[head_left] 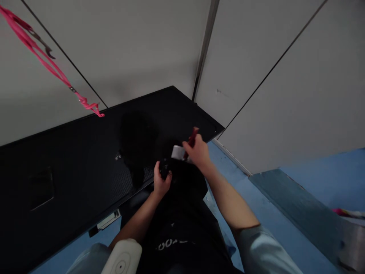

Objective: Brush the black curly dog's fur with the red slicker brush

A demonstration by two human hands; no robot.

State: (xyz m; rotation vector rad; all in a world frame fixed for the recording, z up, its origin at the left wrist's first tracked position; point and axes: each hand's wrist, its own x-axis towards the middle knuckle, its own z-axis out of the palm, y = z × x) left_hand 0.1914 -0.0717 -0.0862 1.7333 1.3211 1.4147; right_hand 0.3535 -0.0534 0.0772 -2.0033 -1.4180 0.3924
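My right hand (199,150) is closed around the red handle of what looks like a slicker brush (194,136). A pale, flat rectangular head (178,152) shows just left of the fingers, close above a dark mass. Lower and to the left, my left hand (162,182) is closed, thumb and fingers curled about something black (164,167) whose shape is lost in the dark. A fuzzy black shape (138,139), too dark to identify, shows over the tabletop beyond my left hand.
A long black table (85,152) runs along grey wall panels (128,45). A pink strap (57,70) with a metal clip hangs at upper left. A white rounded object (122,258) is by my left forearm. Right: blue floor (242,201), grey-green board (296,209) and metal container (353,243).
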